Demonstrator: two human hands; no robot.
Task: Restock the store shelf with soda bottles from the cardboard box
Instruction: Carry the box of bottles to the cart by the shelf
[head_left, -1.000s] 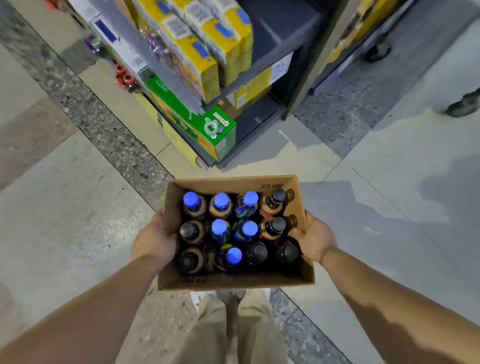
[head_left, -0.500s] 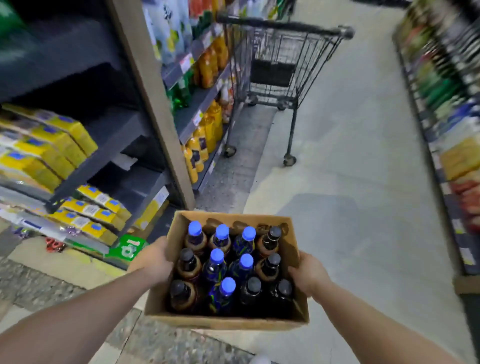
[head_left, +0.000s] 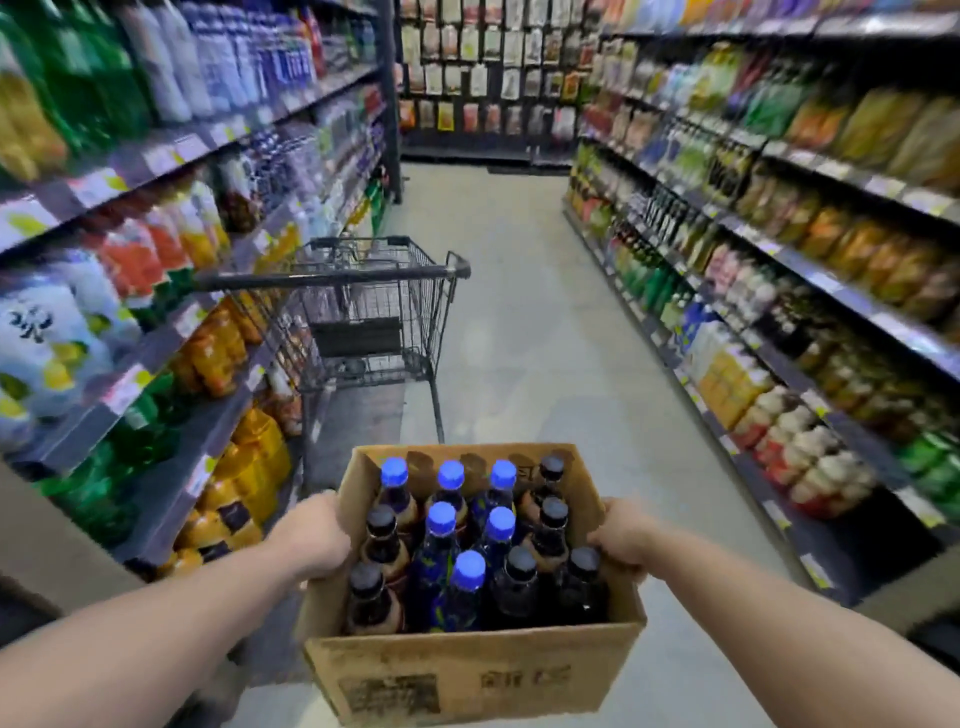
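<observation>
I carry an open cardboard box (head_left: 467, 680) in front of me at waist height. It holds several upright soda bottles (head_left: 441, 551), some with blue caps and some with black caps. My left hand (head_left: 311, 540) grips the box's left wall. My right hand (head_left: 623, 540) grips the right wall, fingers curled over the rim. Drink shelves (head_left: 171, 332) run along the left of the aisle, more stocked shelves (head_left: 779, 291) along the right.
A dark wire shopping cart (head_left: 363, 312) stands just ahead, close to the left shelves, with its handle towards me. The pale floor of the aisle (head_left: 530, 322) stretches ahead on the right of the cart. A rack of hanging packets (head_left: 488, 78) closes the far end.
The view has swung up from the floor to look down the aisle. The box stays held in both hands; the cart now stands right in front of it.
</observation>
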